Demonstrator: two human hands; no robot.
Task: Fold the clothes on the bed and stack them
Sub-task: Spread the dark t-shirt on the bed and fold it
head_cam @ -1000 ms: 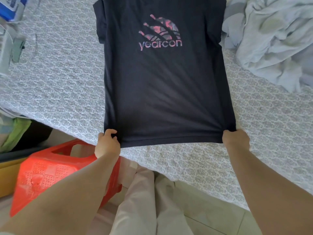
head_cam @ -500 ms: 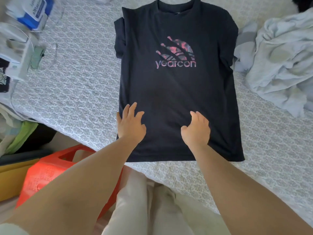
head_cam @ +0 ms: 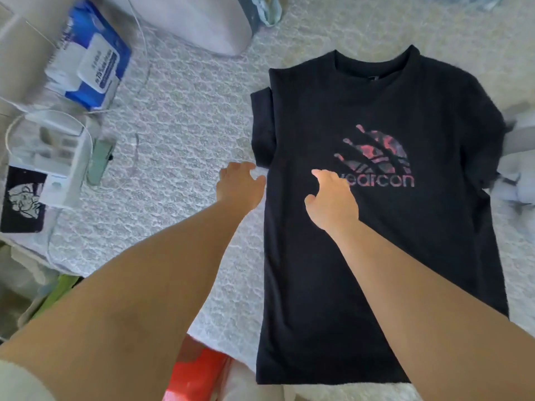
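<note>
Two bare hands reach forward over a bed (head_cam: 185, 146) covered in a pale patterned quilt. Spread flat on that quilt, front side up with its collar at the far end and its hem at the near edge of the bed, lies a dark T-shirt (head_cam: 376, 256) with a pink and purple logo (head_cam: 373, 160) on the chest. The left hand (head_cam: 238, 185) hovers just beside the shirt's left edge, close under the short sleeve (head_cam: 262, 131), which lies folded in against the body of the shirt; its fingers (head_cam: 236, 170) are loosely curled and slightly apart, holding nothing, though whether they touch the cloth I cannot tell through the motion blur. The right hand (head_cam: 333, 204) is over the chest of the shirt, just left of the logo, palm down with fingers relaxed and a little spread, gripping nothing. To the far left on the bed sit a blue and white packet (head_cam: 92, 70), a white box-like item with a cord (head_cam: 55, 157), and a black card with a pale drawing (head_cam: 23, 201). A heap of pale blue-grey cloth (head_cam: 518, 180) lies against the shirt's right side. Below the bed's near edge a red plastic object (head_cam: 199, 371) shows between the forearms.
</note>
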